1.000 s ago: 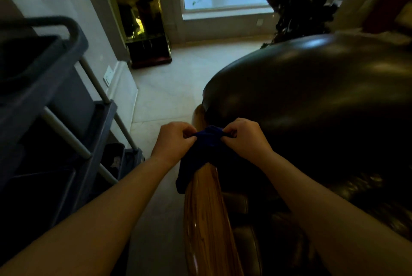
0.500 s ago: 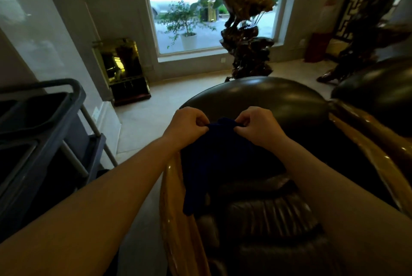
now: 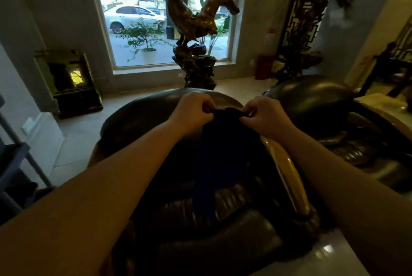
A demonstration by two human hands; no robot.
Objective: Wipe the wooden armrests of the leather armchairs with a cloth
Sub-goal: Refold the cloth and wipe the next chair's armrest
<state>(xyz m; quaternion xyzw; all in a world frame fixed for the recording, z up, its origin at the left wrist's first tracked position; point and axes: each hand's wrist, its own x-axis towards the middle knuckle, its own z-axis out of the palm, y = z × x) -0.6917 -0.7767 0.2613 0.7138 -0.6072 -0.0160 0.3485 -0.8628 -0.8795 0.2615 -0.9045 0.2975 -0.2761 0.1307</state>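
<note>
A dark blue cloth [image 3: 219,153] hangs between my two hands above the seat of a dark leather armchair [image 3: 138,117]. My left hand [image 3: 191,114] pinches its top left corner and my right hand [image 3: 264,117] pinches its top right corner, both held up in front of the backrest. The chair's glossy wooden right armrest [image 3: 289,182] runs down under my right forearm. Only the top of the left armrest [image 3: 94,153] shows beside my left forearm. A second dark leather armchair [image 3: 316,97] stands to the right.
A grey cleaning cart [image 3: 15,164] stands at the left edge. Behind the chair a carved wooden rooster statue [image 3: 194,30] rises before the window. A dark cabinet with a lit panel [image 3: 71,84] sits by the left wall. A pale tabletop [image 3: 330,253] lies lower right.
The view swung right and up, from the left armrest to the middle of the chair. Both hands lifted the cloth off the left armrest and hold it spread over the seat.
</note>
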